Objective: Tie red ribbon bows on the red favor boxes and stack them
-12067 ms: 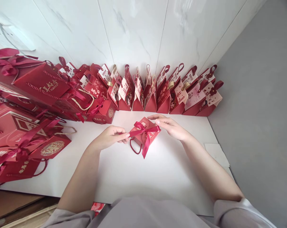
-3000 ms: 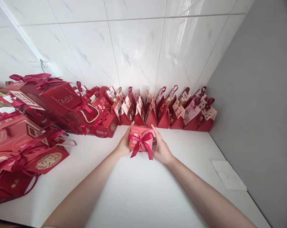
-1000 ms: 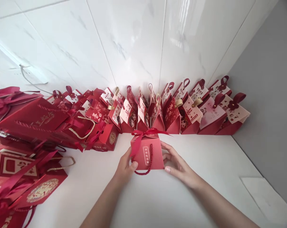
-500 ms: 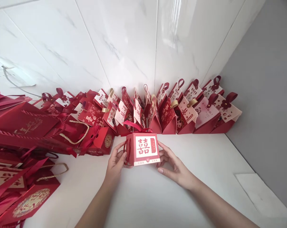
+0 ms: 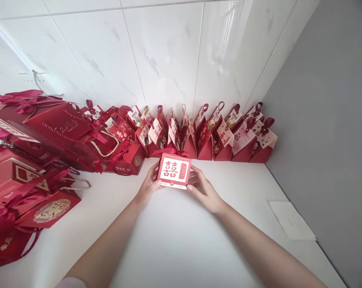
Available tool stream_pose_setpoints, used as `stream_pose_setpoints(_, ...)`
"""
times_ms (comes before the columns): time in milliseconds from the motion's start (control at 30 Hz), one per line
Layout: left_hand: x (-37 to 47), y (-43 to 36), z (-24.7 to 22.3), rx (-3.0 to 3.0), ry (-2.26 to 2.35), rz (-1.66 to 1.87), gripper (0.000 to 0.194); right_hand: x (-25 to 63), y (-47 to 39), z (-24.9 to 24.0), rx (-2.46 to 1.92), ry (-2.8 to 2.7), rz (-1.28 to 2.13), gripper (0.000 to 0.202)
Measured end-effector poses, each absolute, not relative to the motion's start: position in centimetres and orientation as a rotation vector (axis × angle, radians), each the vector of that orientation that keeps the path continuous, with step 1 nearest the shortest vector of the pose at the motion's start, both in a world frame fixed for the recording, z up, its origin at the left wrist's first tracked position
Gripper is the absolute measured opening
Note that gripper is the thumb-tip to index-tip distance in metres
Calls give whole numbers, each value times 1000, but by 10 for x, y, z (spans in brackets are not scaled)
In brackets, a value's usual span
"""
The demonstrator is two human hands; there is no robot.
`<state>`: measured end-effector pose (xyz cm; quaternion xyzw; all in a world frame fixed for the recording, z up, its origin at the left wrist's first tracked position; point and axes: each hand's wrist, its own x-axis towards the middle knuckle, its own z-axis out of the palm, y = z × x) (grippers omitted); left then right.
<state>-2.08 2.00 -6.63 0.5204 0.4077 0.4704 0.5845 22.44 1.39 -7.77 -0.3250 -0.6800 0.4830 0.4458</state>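
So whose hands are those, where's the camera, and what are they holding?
No robot here, just a person! The camera is worn on their head, looking forward and down, so you see nearly what they see. The left hand and right hand hold a small red-and-white cardboard box between them, with shiny crimson ribbon behind its top edge. On the white flat table, peaked red-and-cream card boxes line the white marbled tile wall. Bigger red boxes are piled at the left.
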Motion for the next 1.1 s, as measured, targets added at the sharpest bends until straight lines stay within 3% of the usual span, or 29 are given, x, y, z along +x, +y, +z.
stream_pose_setpoints(300,-6,11,-63,1150,801,1034,61,218,8,-80,-746,-1487,1314,77)
stream_pose_setpoints(600,-5,14,-63,1233,822,1018,77,219,13,-81,-730,-1374,1421,70)
stream_pose_setpoints(933,-4,14,-66,1244,853,1000,78,222,16,-84,-759,-1366,1427,69)
stream_pose_setpoints(1100,5,11,-64,1180,999,1136,68,216,13,-82,-839,-1378,1183,76)
